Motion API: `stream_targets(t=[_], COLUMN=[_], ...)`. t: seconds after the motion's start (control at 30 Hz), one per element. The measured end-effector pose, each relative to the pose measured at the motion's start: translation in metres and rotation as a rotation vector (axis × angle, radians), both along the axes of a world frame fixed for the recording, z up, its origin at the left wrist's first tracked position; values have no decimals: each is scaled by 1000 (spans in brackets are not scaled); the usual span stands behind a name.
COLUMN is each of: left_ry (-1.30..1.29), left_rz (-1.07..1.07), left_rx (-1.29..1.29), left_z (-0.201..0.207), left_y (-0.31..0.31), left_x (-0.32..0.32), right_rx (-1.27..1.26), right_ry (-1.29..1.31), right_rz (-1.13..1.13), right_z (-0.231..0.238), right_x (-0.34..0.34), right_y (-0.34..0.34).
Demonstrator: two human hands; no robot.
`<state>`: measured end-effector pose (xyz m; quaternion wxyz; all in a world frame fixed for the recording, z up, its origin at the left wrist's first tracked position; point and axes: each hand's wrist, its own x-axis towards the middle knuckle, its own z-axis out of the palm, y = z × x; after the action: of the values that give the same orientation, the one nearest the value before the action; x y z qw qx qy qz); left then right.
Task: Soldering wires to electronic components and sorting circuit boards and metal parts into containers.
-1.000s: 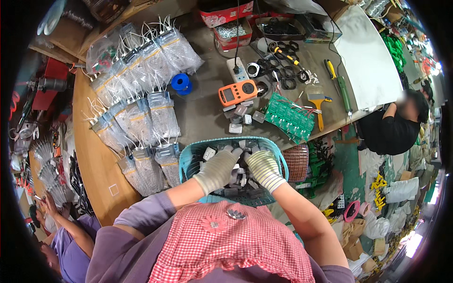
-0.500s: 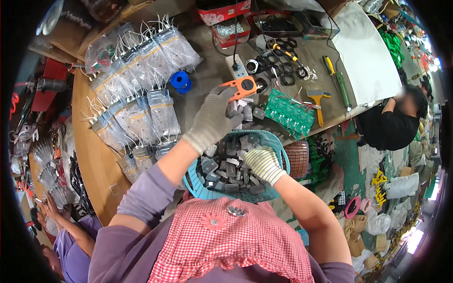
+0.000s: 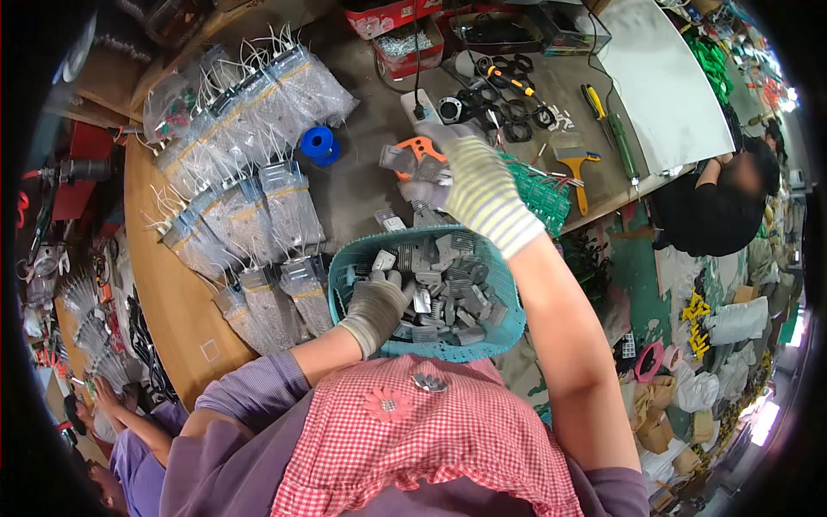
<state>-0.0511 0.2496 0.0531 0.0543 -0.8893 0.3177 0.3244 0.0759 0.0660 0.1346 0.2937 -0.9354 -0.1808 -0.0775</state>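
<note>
My left hand [image 3: 379,302], in a grey knit glove, is down inside a light blue plastic basket [image 3: 512,323] that holds many small grey finned blocks [image 3: 469,297]. Its fingertips touch the blocks, and whether one is gripped is hidden. Beyond the basket's far rim, my right hand [image 3: 491,189], in a yellow-striped white glove, reaches over the table. Its fingers are blurred beside an orange tool [image 3: 422,148] and a few loose grey blocks [image 3: 389,220]. The hand partly covers a batch of green circuit boards [image 3: 543,196].
Bubble-wrapped packs with white wires [image 3: 258,121] line the left side near a blue spool [image 3: 320,146]. A power strip [image 3: 418,105], black rings [image 3: 517,129], a brush [image 3: 579,177] and screwdrivers [image 3: 622,151] lie farther back. Another person [image 3: 711,207] sits at right.
My left hand has drawn back from the orange tool into the basket. My right hand has left the basket and reached forward over the table. The orange tool has shifted left.
</note>
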Motion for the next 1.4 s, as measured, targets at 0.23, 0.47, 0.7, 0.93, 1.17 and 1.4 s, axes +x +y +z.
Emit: stream_targets(t=[0.23,0.47,0.7,0.93,1.17,1.4], left_ry=[-102,-96,94,133,248,440], left_rz=[82,-33,-287,-847,-1158,-1412], left_rx=[-27,20,-170,-240,-86,-36], left_z=[0,-10,2,-23,-30,-87], left_y=[-7,-18,-45,-125,-216,-292], left_x=[-15,-12,-19,-52,-136,-211], right_rx=[95,721,1070,1343,1789,1837], right_ry=[616,932,826,532,256,-69], right_rz=[-401,-321,-524,-981,-1525,-1833], right_z=[-64,-109,-100,-98,-129,-173], right_x=[-130,-212,-347,-472,-566,-600], right_y=[-115,-105,-89,-48,37,69])
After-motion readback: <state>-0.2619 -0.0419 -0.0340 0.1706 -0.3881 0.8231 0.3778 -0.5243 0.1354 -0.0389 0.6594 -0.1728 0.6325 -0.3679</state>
